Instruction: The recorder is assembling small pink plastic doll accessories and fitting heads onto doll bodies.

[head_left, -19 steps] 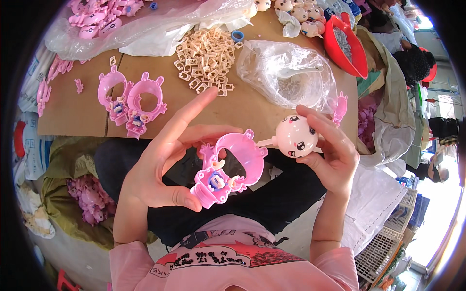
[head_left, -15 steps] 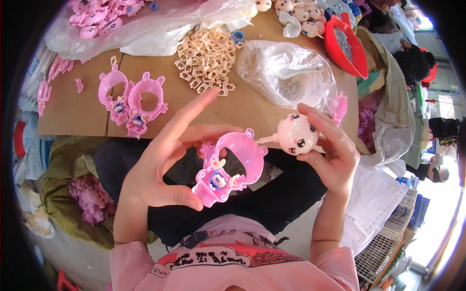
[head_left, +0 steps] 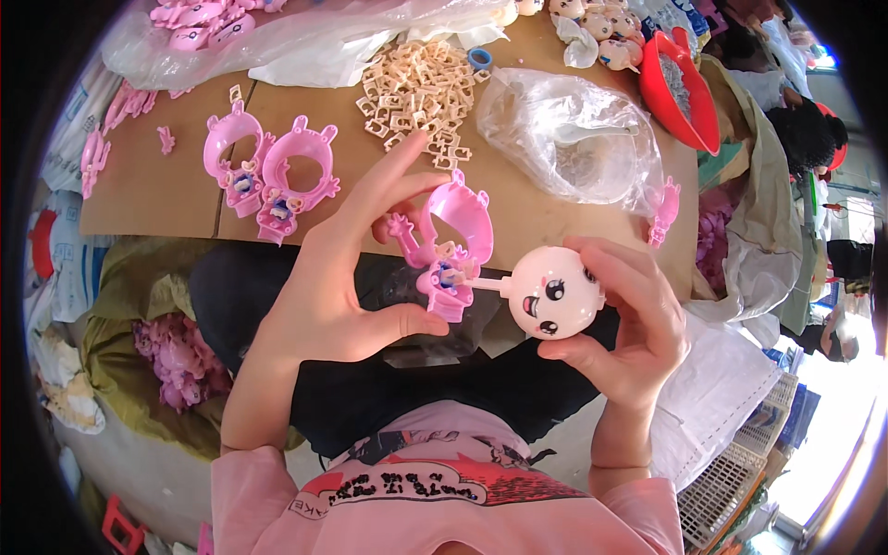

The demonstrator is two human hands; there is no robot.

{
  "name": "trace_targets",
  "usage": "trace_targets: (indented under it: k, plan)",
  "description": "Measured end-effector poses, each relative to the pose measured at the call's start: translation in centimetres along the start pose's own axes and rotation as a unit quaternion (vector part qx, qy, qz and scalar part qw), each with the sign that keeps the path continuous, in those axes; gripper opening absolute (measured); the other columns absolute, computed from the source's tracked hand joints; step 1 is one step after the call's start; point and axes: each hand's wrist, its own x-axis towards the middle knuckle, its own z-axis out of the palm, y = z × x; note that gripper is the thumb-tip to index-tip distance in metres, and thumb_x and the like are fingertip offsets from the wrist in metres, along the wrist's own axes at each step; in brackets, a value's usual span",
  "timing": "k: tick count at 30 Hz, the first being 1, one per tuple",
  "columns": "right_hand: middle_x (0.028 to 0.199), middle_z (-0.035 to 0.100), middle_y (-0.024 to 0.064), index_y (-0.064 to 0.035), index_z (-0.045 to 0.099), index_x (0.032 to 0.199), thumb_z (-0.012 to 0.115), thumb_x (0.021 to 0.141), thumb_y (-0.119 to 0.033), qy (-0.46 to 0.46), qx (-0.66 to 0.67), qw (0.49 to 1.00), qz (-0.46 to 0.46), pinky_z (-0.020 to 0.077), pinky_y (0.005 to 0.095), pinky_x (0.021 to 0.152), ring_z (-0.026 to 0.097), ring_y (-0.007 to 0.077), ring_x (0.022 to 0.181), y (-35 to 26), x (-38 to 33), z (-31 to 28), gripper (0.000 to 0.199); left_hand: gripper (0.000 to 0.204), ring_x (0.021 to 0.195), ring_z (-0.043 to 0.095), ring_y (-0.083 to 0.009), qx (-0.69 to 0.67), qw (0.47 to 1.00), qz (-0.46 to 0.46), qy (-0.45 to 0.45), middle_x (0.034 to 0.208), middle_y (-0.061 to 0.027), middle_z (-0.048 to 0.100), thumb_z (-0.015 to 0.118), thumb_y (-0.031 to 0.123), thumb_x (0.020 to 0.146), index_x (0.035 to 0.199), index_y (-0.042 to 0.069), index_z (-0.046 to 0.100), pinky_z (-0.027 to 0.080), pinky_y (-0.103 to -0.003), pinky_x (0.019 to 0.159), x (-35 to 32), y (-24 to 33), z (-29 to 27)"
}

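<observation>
My left hand grips a pink plastic toy frame by its edge, thumb below and fingers behind. The frame has a round opening, little ears and a small figure in blue and white on its lower part. Between the fingers and thumb of my right hand is a pale round doll head with a printed face, turned sideways. Its stem points left and meets or overlaps the frame's lower part; whether it is inserted I cannot tell. Two similar pink frames lie on the table to the left.
Beige plastic clips are heaped at the table's middle, beside a clear plastic bag. A red scoop lies at the far right near more doll heads. Pink parts fill a green sack at lower left.
The pink frame has turned and moved up and away from me. The doll head has come down and left, its face rotating, so its stem now reaches the frame.
</observation>
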Motion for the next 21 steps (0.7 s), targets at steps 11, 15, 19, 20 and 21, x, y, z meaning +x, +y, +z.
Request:
trace_targets:
  k: [11, 15, 19, 20, 21]
  plan:
    - [0.106, 0.066, 0.0134, -0.0049, 0.069, 0.104, 0.084, 0.059, -0.008, -0.035, -0.112, 0.981, -0.157, 0.0565, 0.0329, 0.069, 0.066, 0.0278, 0.086, -0.6, 0.3, 1.2, 0.048, 0.110, 0.114, 0.056, -0.0236, 0.008, 1.000, -0.001, 0.004, 0.131, -0.0147, 0.055, 0.088, 0.023, 0.062, 0.150, 0.006, 0.024, 0.044, -0.036, 0.097, -0.3, 0.1, 0.0]
    - [0.106, 0.066, 0.0126, -0.0071, 0.070, 0.101, 0.083, 0.059, -0.006, -0.031, -0.141, 0.970, -0.197, 0.0575, 0.0331, 0.068, 0.066, 0.0284, 0.086, -0.6, 0.3, 1.3, 0.043, 0.111, 0.115, 0.056, -0.0243, -0.033, 0.999, -0.021, 0.000, 0.131, -0.0150, 0.055, 0.088, 0.020, 0.061, 0.150, 0.008, 0.024, 0.046, -0.036, 0.096, -0.4, 0.2, 0.0]
    - [0.106, 0.067, 0.0120, -0.0080, 0.070, 0.097, 0.080, 0.059, -0.002, -0.039, -0.147, 0.964, -0.218, 0.0582, 0.0325, 0.067, 0.066, 0.0284, 0.087, -0.8, 0.3, 1.2, 0.040, 0.117, 0.110, 0.055, -0.0172, -0.007, 1.000, -0.013, 0.014, 0.133, -0.0103, 0.055, 0.089, 0.033, 0.056, 0.148, 0.000, 0.026, 0.048, -0.030, 0.087, -0.5, -0.2, 0.2]
    - [0.105, 0.067, 0.0119, -0.0079, 0.070, 0.096, 0.079, 0.059, -0.001, -0.040, -0.149, 0.962, -0.225, 0.0583, 0.0323, 0.066, 0.066, 0.0284, 0.087, -0.8, 0.3, 1.1, 0.039, 0.117, 0.109, 0.056, -0.0172, -0.010, 1.000, -0.011, 0.014, 0.133, -0.0103, 0.056, 0.089, 0.033, 0.056, 0.148, 0.000, 0.025, 0.049, -0.030, 0.086, -0.6, -0.3, 0.2]
    - [0.105, 0.067, 0.0119, -0.0079, 0.070, 0.096, 0.079, 0.059, -0.001, -0.040, -0.149, 0.962, -0.225, 0.0583, 0.0323, 0.066, 0.066, 0.0284, 0.087, -0.7, 0.3, 1.1, 0.039, 0.117, 0.109, 0.056, -0.0172, -0.010, 1.000, -0.011, 0.015, 0.133, -0.0103, 0.056, 0.089, 0.033, 0.056, 0.148, 0.000, 0.025, 0.049, -0.030, 0.086, -0.6, -0.4, 0.2]
